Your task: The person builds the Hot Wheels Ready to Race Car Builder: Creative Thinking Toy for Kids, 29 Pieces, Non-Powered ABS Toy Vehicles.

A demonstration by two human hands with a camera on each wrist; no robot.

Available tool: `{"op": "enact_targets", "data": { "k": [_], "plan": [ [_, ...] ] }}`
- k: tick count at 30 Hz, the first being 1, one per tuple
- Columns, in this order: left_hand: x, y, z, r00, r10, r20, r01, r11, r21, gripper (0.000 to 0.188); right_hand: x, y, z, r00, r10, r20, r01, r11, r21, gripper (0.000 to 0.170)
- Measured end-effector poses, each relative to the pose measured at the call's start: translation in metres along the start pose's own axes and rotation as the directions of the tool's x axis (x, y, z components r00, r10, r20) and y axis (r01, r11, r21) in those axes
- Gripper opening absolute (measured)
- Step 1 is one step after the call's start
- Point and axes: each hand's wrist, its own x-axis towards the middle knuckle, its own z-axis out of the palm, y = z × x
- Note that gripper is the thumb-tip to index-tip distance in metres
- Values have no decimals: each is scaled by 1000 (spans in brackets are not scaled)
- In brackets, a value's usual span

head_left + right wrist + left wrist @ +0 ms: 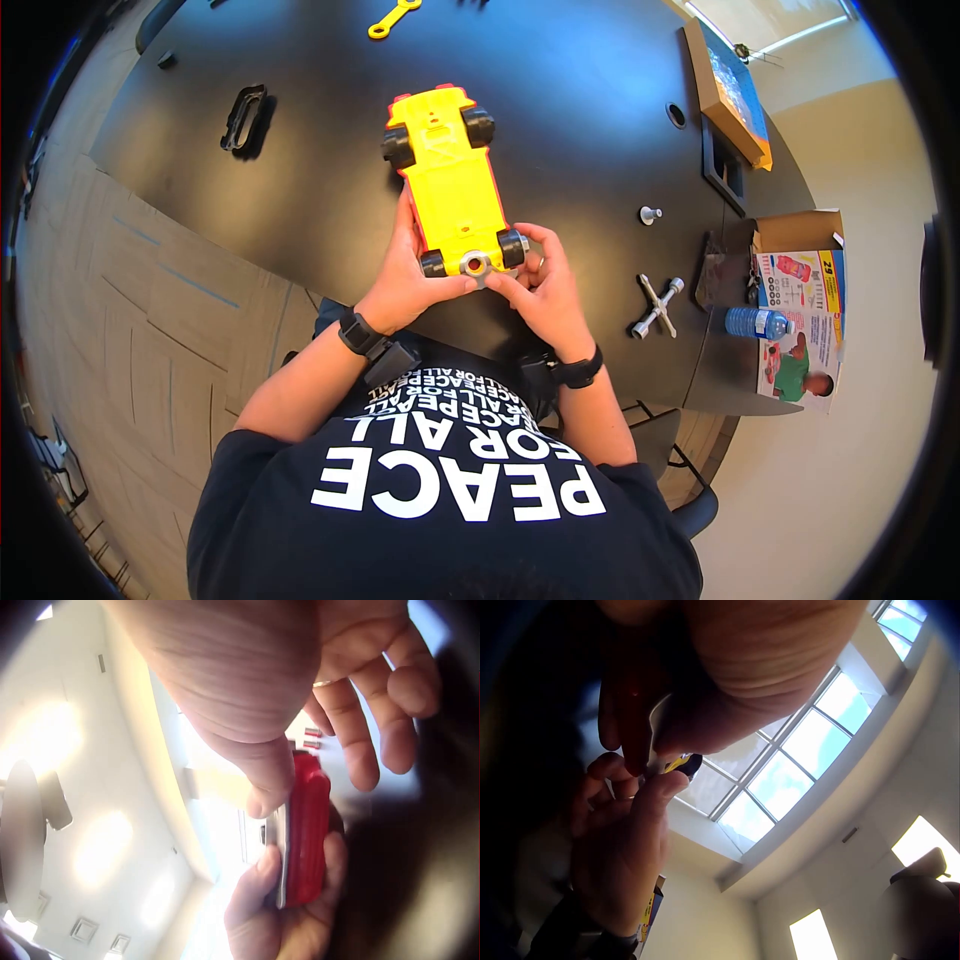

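Note:
A toy truck [455,185] is held bottom up over the front of the table, its yellow underside and black wheels facing the head camera. My left hand [405,268] grips it along its left side near the close end, with the thumb by the grey end piece [476,263]. At the near right corner my right hand [548,300] holds it, thumb against the grey piece and forefinger at the wheel. In the right wrist view, the truck's red side [309,832] shows between both hands, and the right hand's other fingers [358,761] extend loosely away from it.
On the dark table [590,150] lie a cross-shaped lug wrench [657,308], a small grey flanged piece [650,215], a yellow wrench [392,20] and a black frame part [242,122]. A cardboard tray [712,92], printed box [806,310] and water bottle [755,323] are on the right.

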Motion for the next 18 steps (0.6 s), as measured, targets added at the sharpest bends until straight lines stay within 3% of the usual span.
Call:
{"op": "enact_targets", "data": {
  "k": [1,3,5,7,9,13,15,18],
  "plan": [
    [0,0,0,1000,-12,-16,12,1000,-14,142,0,2,-10,998,18,54,-20,1000,22,68],
    [1,-6,-2,1000,12,-12,-12,1000,6,141,6,6,-36,988,-38,-152,33,999,-41,53],
    [0,-8,-4,1000,31,-2,-31,999,19,139,22,15,-80,919,-140,-370,77,981,-180,42],
    [0,-3,-2,1000,-11,-2,10,1000,-28,136,31,3,-123,821,-313,-478,-26,816,-578,45],
    [-1,0,1,1000,-25,7,26,999,-27,136,47,35,-173,786,-429,-445,-107,615,-782,50],
    [0,0,-1,998,-58,-28,56,997,-54,135,71,43,-191,780,-294,-552,-170,750,-640,43],
    [0,-1,-3,999,-36,-14,36,999,-26,138,82,47,-193,825,-91,-558,-236,841,-486,30],
    [0,-11,-7,1000,29,-5,-29,1000,-5,141,75,31,-176,874,-57,-483,-151,912,-380,20]
  ]
}}
